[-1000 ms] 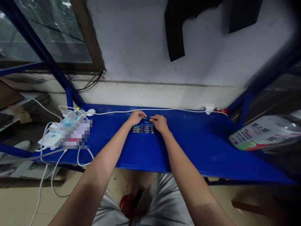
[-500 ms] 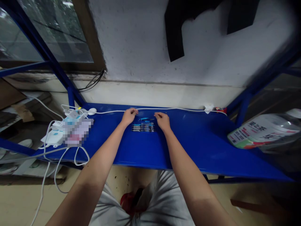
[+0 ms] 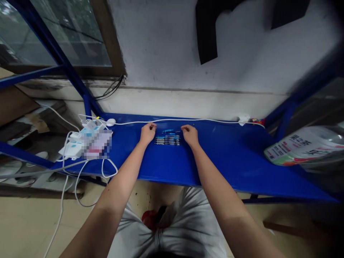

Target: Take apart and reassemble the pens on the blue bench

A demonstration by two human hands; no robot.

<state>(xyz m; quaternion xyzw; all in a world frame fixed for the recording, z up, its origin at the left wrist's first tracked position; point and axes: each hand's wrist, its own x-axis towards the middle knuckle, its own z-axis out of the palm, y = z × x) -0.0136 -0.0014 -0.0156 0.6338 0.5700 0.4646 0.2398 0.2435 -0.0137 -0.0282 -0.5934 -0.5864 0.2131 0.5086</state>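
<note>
The left hand [image 3: 148,133] and right hand [image 3: 190,135] have parted; slim blue-and-grey plastic pens [image 3: 167,141] lie crosswise between; any pinching, I cannot tell.

Slim blue-and-grey pens [image 3: 168,140], frame centre: plastic look, slight shine. Long blue shelf [image 3: 228,154]: smooth, painted-metal look, soft sheen. Large clear bottle [image 3: 306,145], right: glossy plastic. Grey-white wall [image 3: 161,43], top: matt, scuffed. Light-grey trousers [image 3: 193,222], bottom: creased cloth.

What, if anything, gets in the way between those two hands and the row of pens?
Nothing visible stands between the left hand or the right hand and the pens. The white cable runs behind the pens, nearer the wall.
</note>
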